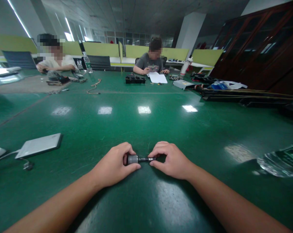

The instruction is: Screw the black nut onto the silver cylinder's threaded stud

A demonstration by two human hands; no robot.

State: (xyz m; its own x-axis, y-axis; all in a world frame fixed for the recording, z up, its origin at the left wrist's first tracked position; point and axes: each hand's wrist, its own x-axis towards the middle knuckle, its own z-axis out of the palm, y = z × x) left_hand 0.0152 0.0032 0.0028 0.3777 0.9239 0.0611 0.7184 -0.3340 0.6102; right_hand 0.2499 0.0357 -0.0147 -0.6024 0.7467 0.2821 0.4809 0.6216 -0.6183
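A small metal part, a grey cylinder with a thin dark shaft (133, 159), lies level between my two hands, close above or on the green table (127, 126); I cannot tell which. My left hand (114, 163) curls around the thick cylinder end, thumb on the near side and fingers on the far side. At the thin right end of the shaft, my right hand (169, 158) pinches the tip between thumb and forefinger. The cylinder's left end is partly hidden within my left hand. What the part belongs to does not show.
To the left lies a white power bank (39, 145) with a cable. A water bottle (282, 160) rests on its side at the right. Across the table sit two people, near a black box (135, 79), white paper (158, 77) and a tan cord (94, 86).
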